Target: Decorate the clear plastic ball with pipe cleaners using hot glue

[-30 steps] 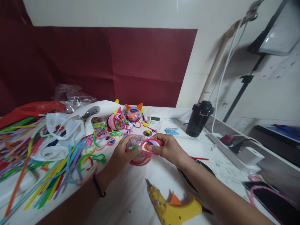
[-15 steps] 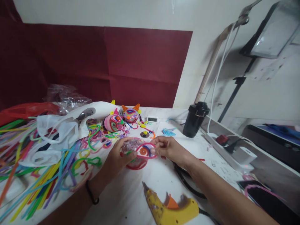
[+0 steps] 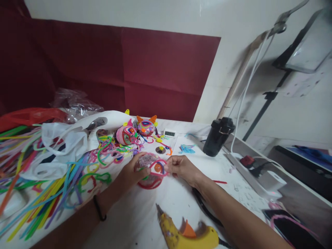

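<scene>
My left hand (image 3: 135, 173) is wrapped around a clear ball (image 3: 146, 162) trimmed in pink and red, with a bit of green beside the thumb. Against the front of the ball lies an eye-shaped piece (image 3: 158, 168) made of pipe cleaner, with a pink rim and an orange centre. My right hand (image 3: 178, 167) pinches its right end between thumb and fingers. The left thumb reaches the piece's other end. Below the hands, a yellow glue gun (image 3: 189, 235) with an orange trigger rests on the white table.
Loose pipe cleaners (image 3: 49, 200) and a white plastic bag (image 3: 64, 145) cover the left side. Two decorated balls (image 3: 146, 127) stand at the back beside a small digital clock (image 3: 169, 133). A black bottle (image 3: 219, 136) and a power strip (image 3: 259, 176) are on the right.
The eye-shaped piece and my right hand have moved slightly left, closer in over the ball. My left hand keeps its hold. The whole view has shifted a little.
</scene>
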`<state>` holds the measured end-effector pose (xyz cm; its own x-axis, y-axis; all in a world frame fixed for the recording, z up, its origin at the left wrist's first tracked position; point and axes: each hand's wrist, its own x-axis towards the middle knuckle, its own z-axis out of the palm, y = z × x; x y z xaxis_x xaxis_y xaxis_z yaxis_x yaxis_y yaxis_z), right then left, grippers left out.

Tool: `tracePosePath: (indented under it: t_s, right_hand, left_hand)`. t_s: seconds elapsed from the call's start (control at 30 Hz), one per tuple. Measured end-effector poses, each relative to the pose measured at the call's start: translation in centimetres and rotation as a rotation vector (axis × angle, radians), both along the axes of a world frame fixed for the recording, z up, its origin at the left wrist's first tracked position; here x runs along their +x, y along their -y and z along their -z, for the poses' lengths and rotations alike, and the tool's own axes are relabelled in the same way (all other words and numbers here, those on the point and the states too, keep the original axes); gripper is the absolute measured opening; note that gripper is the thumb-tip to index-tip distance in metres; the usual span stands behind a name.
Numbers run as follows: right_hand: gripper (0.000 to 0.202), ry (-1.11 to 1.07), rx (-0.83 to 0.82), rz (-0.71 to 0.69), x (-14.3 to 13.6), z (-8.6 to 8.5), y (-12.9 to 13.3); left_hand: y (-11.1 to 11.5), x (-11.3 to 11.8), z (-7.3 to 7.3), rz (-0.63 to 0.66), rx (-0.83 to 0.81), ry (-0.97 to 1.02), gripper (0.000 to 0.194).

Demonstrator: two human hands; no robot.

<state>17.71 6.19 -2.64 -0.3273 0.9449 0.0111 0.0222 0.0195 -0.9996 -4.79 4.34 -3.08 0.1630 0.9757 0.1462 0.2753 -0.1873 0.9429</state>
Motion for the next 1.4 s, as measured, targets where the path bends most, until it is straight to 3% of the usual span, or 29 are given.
tracePosePath:
  t_s: [0.37, 0.73, 1.0, 1.27, 1.4]
  right_hand:
    - [0.046, 0.018, -0.001, -0.003, -0.2, 0.2, -0.8]
    - [0.049, 0.015, -0.006, 0.016, -0.2, 0.4, 0.1]
    - [0.050, 0.019, -0.003, 0.027, -0.5, 0.0, 0.6]
    - [0.053, 0.059, 0.033, 0.025, -1.3, -0.3, 0.2]
    - [0.053, 0.065, 0.070, 0.024, -1.9, -1.0, -0.3]
  left_hand:
    - [-0.7, -0.1, -0.3, 0.028, -0.091, 0.166, 0.061]
    - [0.3, -0.1, -1.4, 0.058, -0.188, 0.257, 0.069]
    - [0.6, 0.0, -1.8, 0.034, -0.152, 0.259, 0.070]
    - [-0.8, -0.8, -0.8, 0.010, -0.122, 0.201, 0.073]
    - [-0.3, -1.6, -1.3, 0.006, -0.062, 0.205, 0.053]
